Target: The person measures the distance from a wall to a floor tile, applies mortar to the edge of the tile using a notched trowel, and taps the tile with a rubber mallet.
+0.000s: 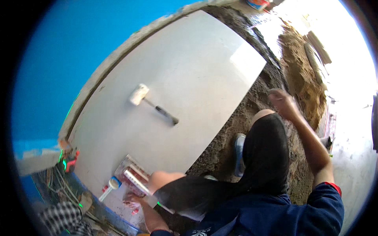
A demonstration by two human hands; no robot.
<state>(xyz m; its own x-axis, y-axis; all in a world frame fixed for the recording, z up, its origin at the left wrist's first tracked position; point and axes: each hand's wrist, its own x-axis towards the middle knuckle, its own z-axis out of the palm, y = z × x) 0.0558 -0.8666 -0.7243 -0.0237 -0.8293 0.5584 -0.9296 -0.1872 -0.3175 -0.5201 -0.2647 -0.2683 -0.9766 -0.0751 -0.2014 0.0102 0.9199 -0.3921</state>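
Observation:
Beside the box at the lower left of the tile is my left hand (134, 200). Its fingers are low against the box's near side and too unclear to make out a grip. The shallow box (128, 162) looks clear, with reddish contents, and a white bar (136, 181) lies across it. A blue-and-white round-headed tool with a white handle (114, 183) is to its left. My right hand (280, 100) is raised over the rough mortar at the right, smeared by motion. On the large pale tile (185, 67) rests a white-headed mallet (139, 94), its dark handle toward me.
A blue wall (78, 51) runs along the tile's left side. Wet grey mortar (220, 147) borders its right, with a sand heap (299, 63) beyond. Cables (59, 183) and a red tool (71, 162) are at the left. A bucket (258, 4) stands at the far end.

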